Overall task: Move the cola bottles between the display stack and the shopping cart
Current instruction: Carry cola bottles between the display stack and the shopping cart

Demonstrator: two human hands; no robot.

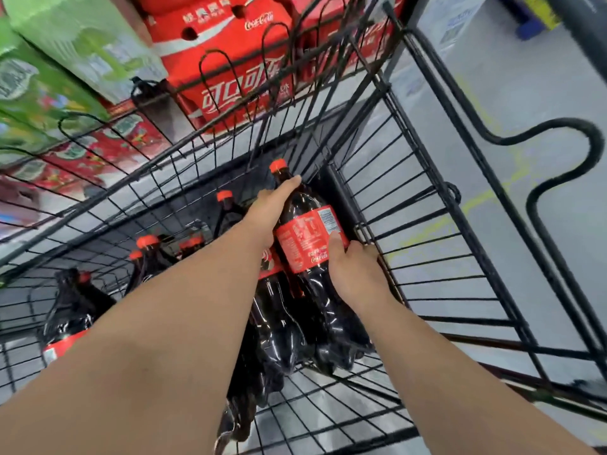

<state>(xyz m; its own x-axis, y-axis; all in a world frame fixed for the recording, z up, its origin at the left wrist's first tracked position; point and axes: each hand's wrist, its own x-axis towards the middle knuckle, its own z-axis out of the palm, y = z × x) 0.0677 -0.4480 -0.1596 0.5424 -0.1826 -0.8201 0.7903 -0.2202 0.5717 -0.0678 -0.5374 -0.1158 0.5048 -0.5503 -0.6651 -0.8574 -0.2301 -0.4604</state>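
Several cola bottles already lie in the shopping cart (pixel 427 224) in the head view, the only view given. Both hands are on one more, the cola bottle (pixel 312 254) that rests at a slant against the cart's right wire wall, its red cap towards the far corner. The left hand (pixel 272 208) clasps its shoulder just below the neck, one digit laid over the top and the rest hidden on the far side. The right hand (pixel 356 270) grips the label zone, thumb pressed on the red label and fingers curled round the side next to the wire.

A second bottle (pixel 276 316) lies touching it on the left. A cluster of capped bottles (pixel 149 247) sits further left, and one wrapped bottle (pixel 75 310) lies near the left edge.

Beyond the cart's front stands the display stack (pixel 230 60) of red cola cartons, with green cartons (pixel 65 44) beside it.

Judging by the load, the transfer looks well under way. Whether this bottle is being set down or lifted out cannot be told from one moment. No loose bottles show on the stack itself, only cartons, so how many remain to move is unclear.
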